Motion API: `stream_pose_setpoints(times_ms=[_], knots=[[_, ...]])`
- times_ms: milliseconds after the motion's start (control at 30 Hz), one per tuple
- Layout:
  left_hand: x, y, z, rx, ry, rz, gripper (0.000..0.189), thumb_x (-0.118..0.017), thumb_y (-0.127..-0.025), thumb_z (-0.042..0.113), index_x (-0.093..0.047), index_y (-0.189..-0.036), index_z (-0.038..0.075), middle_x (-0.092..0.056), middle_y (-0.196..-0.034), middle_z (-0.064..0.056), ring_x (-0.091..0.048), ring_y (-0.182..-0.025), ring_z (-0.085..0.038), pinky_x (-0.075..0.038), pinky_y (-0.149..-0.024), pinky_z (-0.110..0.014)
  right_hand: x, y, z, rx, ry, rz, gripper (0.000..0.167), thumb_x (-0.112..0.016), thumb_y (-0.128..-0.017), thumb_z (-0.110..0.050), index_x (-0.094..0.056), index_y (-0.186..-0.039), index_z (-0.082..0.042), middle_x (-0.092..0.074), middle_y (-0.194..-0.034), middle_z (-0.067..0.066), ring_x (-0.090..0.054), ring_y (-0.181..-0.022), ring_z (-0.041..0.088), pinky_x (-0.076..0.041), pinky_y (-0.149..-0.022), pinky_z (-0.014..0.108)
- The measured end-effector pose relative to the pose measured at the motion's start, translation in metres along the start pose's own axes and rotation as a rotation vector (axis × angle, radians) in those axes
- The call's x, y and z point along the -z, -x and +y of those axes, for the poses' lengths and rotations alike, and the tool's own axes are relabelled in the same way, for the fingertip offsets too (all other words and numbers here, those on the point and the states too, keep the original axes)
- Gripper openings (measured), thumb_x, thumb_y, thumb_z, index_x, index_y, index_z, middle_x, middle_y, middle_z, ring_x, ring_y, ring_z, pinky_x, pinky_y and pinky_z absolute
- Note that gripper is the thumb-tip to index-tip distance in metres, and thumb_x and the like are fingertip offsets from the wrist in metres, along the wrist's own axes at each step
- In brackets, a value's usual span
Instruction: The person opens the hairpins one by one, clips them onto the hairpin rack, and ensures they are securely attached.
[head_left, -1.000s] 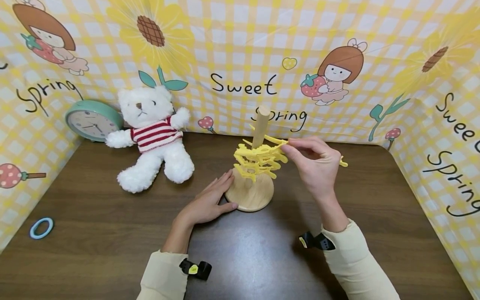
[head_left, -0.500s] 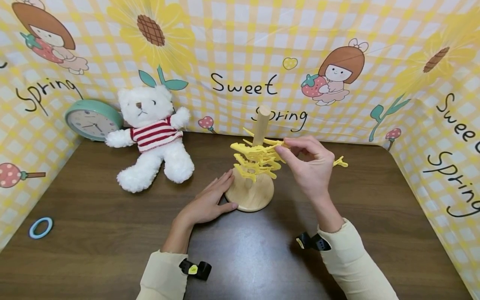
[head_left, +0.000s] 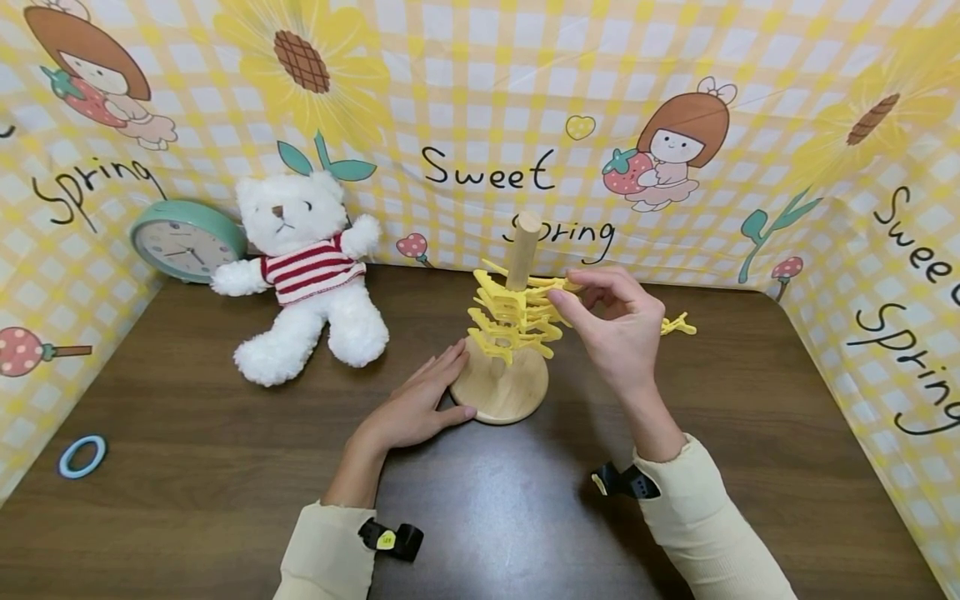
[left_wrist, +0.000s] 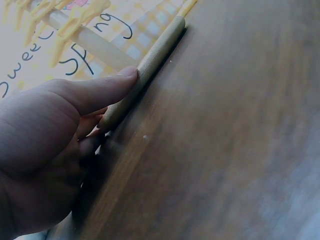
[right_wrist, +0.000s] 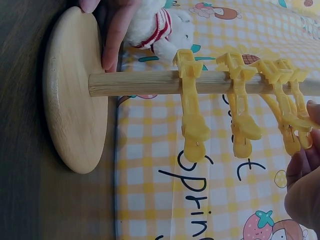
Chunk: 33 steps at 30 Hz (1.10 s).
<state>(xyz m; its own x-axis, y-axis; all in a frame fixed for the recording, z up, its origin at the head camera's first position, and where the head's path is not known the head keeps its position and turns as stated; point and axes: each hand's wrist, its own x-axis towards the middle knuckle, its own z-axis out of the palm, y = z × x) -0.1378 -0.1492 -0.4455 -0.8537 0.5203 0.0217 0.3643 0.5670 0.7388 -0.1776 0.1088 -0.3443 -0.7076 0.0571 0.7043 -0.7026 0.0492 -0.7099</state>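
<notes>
A wooden stand has a round base (head_left: 501, 392) and an upright post (head_left: 525, 250); in the right wrist view the post (right_wrist: 135, 83) carries several yellow plastic clothespins (right_wrist: 192, 105) clamped along it. My right hand (head_left: 618, 321) pinches the handles of an upper yellow clothespin (head_left: 551, 285) between thumb and fingers, its jaws at the post. My left hand (head_left: 412, 400) rests against the left side of the base with straight fingers, the thumb (left_wrist: 112, 90) touching the rim in the left wrist view. Part of the upper clothespin is hidden by my right fingers.
Another yellow clothespin (head_left: 678, 325) lies on the brown table (head_left: 750, 400) behind my right hand. A white teddy bear (head_left: 300, 267) leans at the back left beside a green alarm clock (head_left: 187, 242). A blue ring (head_left: 82, 456) lies far left. Checked cloth (head_left: 465, 100) surrounds the table.
My right hand has shifted slightly left toward the post, and the yellow clothespins near the top have turned around it. My left hand stays on the base.
</notes>
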Motion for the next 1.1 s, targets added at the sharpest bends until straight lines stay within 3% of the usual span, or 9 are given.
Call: stream_pose_setpoints(times_ms=[433, 700, 900, 1100], knots=[[0.000, -0.001, -0.001, 0.005, -0.001, -0.005, 0.081, -0.070, -0.098, 0.027, -0.025, -0.157, -0.005, -0.011, -0.168, -0.014, -0.009, -0.155, -0.028, -0.008, -0.125, -0.045, 0.006, 0.000, 0.000, -0.040, 0.015, -0.043, 0.024, -0.082, -0.077, 0.011, -0.076, -0.100, 0.008, -0.070, -0.092, 0.012, -0.061, -0.074, 0.020, -0.054, -0.065, 0.023], [0.000, -0.001, -0.001, 0.004, 0.000, -0.006, 0.081, -0.070, -0.098, 0.027, -0.025, -0.157, -0.005, -0.011, -0.169, -0.013, -0.009, -0.155, -0.028, -0.008, -0.125, -0.045, 0.018, 0.000, 0.003, -0.078, -0.012, -0.094, 0.017, -0.072, -0.088, 0.008, -0.074, -0.105, 0.010, -0.070, -0.100, 0.020, -0.064, -0.083, 0.019, -0.053, -0.068, 0.022], [-0.001, -0.001, -0.002, 0.003, -0.004, -0.005, 0.081, -0.069, -0.098, 0.027, -0.025, -0.158, -0.005, -0.010, -0.169, -0.012, -0.009, -0.155, -0.028, -0.008, -0.125, -0.045, 0.031, 0.000, 0.011, -0.096, -0.009, -0.101, 0.015, -0.070, -0.093, 0.003, -0.075, -0.106, 0.009, -0.072, -0.105, 0.018, -0.066, -0.086, 0.018, -0.052, -0.066, 0.021], [0.000, -0.001, -0.001, 0.006, -0.002, -0.005, 0.081, -0.069, -0.099, 0.028, -0.025, -0.158, -0.004, -0.010, -0.169, -0.011, -0.007, -0.155, -0.029, -0.008, -0.125, -0.045, 0.040, 0.002, 0.016, -0.187, 0.022, -0.151, 0.019, -0.068, -0.092, 0.008, -0.073, -0.110, 0.011, -0.073, -0.106, 0.018, -0.070, -0.090, 0.014, -0.055, -0.069, 0.020]])
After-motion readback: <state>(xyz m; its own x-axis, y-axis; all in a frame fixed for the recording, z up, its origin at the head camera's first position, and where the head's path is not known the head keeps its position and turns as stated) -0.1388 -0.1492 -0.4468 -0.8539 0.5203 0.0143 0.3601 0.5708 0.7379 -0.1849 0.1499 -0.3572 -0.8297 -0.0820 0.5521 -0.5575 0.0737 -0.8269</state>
